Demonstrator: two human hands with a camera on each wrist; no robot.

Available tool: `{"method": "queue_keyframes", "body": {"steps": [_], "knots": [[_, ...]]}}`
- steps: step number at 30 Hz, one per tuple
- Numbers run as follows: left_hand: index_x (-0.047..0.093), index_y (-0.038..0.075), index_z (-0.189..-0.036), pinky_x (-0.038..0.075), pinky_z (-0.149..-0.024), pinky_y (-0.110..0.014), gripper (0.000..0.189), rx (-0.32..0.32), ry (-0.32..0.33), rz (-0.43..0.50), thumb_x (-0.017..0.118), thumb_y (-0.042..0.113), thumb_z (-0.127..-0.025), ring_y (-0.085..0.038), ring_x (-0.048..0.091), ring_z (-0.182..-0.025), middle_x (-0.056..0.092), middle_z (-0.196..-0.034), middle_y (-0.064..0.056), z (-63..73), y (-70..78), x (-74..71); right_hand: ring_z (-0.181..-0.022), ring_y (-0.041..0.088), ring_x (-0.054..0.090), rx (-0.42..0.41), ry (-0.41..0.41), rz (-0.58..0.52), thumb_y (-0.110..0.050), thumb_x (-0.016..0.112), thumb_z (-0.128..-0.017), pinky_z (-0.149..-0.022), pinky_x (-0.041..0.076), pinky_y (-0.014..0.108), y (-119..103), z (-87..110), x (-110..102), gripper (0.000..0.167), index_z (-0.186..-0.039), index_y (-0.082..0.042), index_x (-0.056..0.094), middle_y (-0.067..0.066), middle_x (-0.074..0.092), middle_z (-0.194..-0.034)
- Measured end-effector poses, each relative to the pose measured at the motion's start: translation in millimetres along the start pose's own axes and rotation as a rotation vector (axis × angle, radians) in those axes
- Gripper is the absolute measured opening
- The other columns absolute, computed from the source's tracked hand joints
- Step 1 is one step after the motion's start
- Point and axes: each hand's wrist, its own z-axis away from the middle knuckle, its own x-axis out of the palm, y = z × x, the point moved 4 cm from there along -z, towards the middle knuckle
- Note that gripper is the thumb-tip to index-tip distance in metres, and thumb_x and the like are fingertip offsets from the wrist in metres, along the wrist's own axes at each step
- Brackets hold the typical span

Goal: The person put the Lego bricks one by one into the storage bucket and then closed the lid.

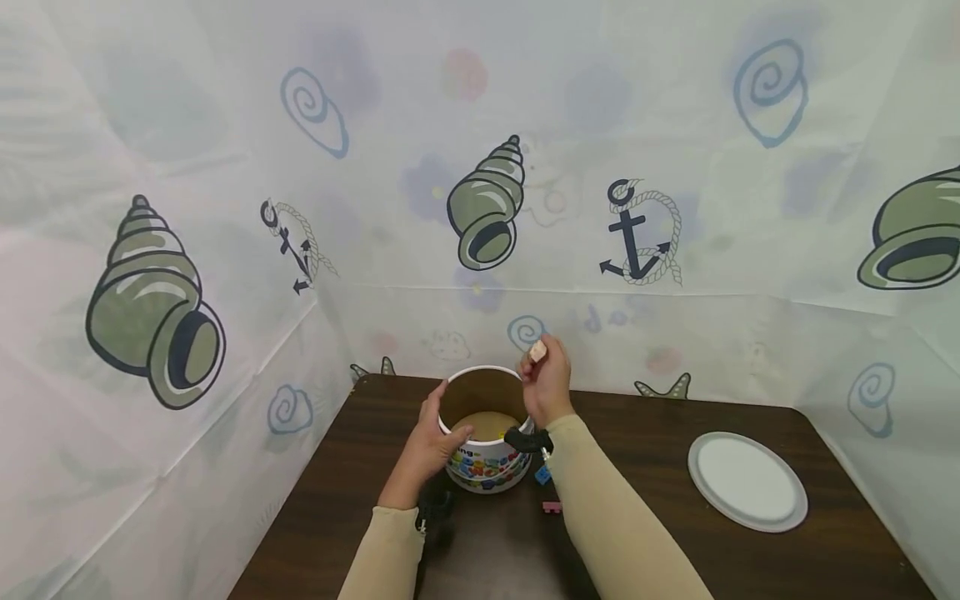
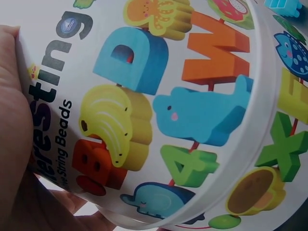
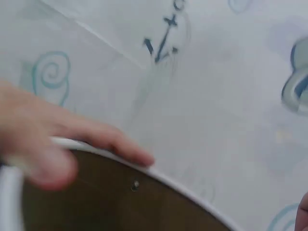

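My left hand [image 1: 433, 437] grips the left side of a round white tub [image 1: 486, 467], thumb at the rim. The tub's label shows colourful letters, animals and fruit, with "String Beads" printed in the left wrist view. Above the right rim, my right hand [image 1: 549, 379] pinches a small pale block [image 1: 537, 351]; its exact kind is too small to tell. Inside the open tub a bit of yellow shows near the bottom, partly hidden by the right wrist. In the right wrist view the left hand's fingers [image 3: 115, 144] lie along the rim, while little of the right hand appears.
On the dark wooden table [image 1: 637, 500], a blue bead [image 1: 542, 475] and a pink piece [image 1: 552, 507] lie near the tub's front right. A round white lid [image 1: 750, 483] lies farther right. Patterned white sheeting [image 1: 375, 225] hangs behind and at both sides.
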Motion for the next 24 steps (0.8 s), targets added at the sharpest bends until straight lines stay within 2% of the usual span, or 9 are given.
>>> {"method": "queue_keyframes", "body": {"steps": [2, 4, 7, 9, 13, 18, 20, 24], "knots": [[0.021, 0.018, -0.175, 0.044, -0.115, -0.072, 0.1, 0.011, -0.002, -0.001, 0.083, 0.03, -0.097, -0.056, 0.049, -0.142, 0.028, -0.171, -0.027, -1.1, 0.3, 0.4, -0.056, 0.009, 0.044, 0.0, -0.003, 0.069, -0.026, 0.043, -0.115, -0.055, 0.035, 0.024, 8.4, -13.0, 3.9, 0.027, -0.09, -0.018, 0.05, -0.006, 0.052, -0.064], [0.021, 0.018, -0.175, 0.044, -0.115, -0.071, 0.101, 0.014, -0.005, -0.002, 0.083, 0.032, -0.096, -0.055, 0.05, -0.141, 0.029, -0.17, -0.027, -1.3, 0.1, 2.1, -0.059, 0.01, 0.047, 0.007, 0.007, 0.182, -0.026, 0.045, -0.115, -0.056, 0.04, 0.024, 15.4, -18.9, 4.4, 0.02, -0.099, -0.015, 0.052, -0.005, 0.054, -0.07], [0.021, 0.019, -0.175, 0.044, -0.115, -0.071, 0.102, 0.013, -0.002, -0.001, 0.084, 0.031, -0.095, -0.055, 0.05, -0.14, 0.031, -0.169, -0.027, -1.4, -0.6, 4.1, -0.063, 0.012, 0.05, 0.015, -0.014, 0.344, -0.029, 0.047, -0.116, -0.06, 0.046, 0.027, 23.0, -20.1, 3.4, 0.021, -0.106, -0.011, 0.052, -0.003, 0.055, -0.076], [0.022, 0.019, -0.174, 0.044, -0.115, -0.072, 0.103, 0.007, 0.004, 0.003, 0.085, 0.03, -0.095, -0.055, 0.05, -0.14, 0.031, -0.169, -0.026, -1.6, -0.7, 4.6, -0.065, 0.013, 0.05, 0.01, -0.038, 0.393, -0.031, 0.048, -0.116, -0.064, 0.046, 0.029, 24.0, -18.1, 4.5, 0.024, -0.105, -0.01, 0.052, -0.002, 0.054, -0.077], [0.022, 0.018, -0.174, 0.042, -0.116, -0.073, 0.102, 0.014, 0.009, 0.013, 0.085, 0.03, -0.095, -0.056, 0.049, -0.142, 0.029, -0.171, -0.027, -2.6, 0.6, 4.3, -0.066, 0.014, 0.049, -0.002, -0.079, 0.354, -0.033, 0.05, -0.116, -0.067, 0.044, 0.031, 23.2, -17.4, 6.8, 0.025, -0.101, -0.013, 0.052, -0.002, 0.053, -0.078], [0.022, 0.017, -0.174, 0.043, -0.116, -0.073, 0.101, 0.007, 0.014, -0.008, 0.084, 0.03, -0.096, -0.056, 0.049, -0.142, 0.029, -0.171, -0.028, -2.9, -1.7, 3.2, -0.068, 0.012, 0.05, 0.028, -0.107, 0.324, -0.032, 0.053, -0.116, -0.066, 0.045, 0.026, 23.7, -17.2, 8.9, 0.021, -0.102, -0.016, 0.056, -0.002, 0.053, -0.083], [0.021, 0.018, -0.174, 0.043, -0.115, -0.073, 0.101, -0.002, 0.014, -0.012, 0.084, 0.03, -0.096, -0.056, 0.05, -0.142, 0.029, -0.17, -0.027, -2.7, -2.4, 2.7, -0.069, 0.012, 0.05, 0.039, -0.119, 0.325, -0.031, 0.053, -0.116, -0.065, 0.046, 0.025, 25.4, -17.3, 9.3, 0.025, -0.106, -0.009, 0.055, -0.002, 0.053, -0.086], [0.021, 0.019, -0.175, 0.044, -0.114, -0.072, 0.101, -0.001, 0.013, -0.004, 0.084, 0.032, -0.096, -0.056, 0.05, -0.141, 0.03, -0.17, -0.027, -4.3, -1.6, 2.8, -0.075, 0.012, 0.051, 0.048, -0.142, 0.316, -0.031, 0.054, -0.116, -0.068, 0.047, 0.023, 25.3, -19.9, 9.1, 0.025, -0.108, -0.007, 0.055, 0.0, 0.053, -0.092]]}}
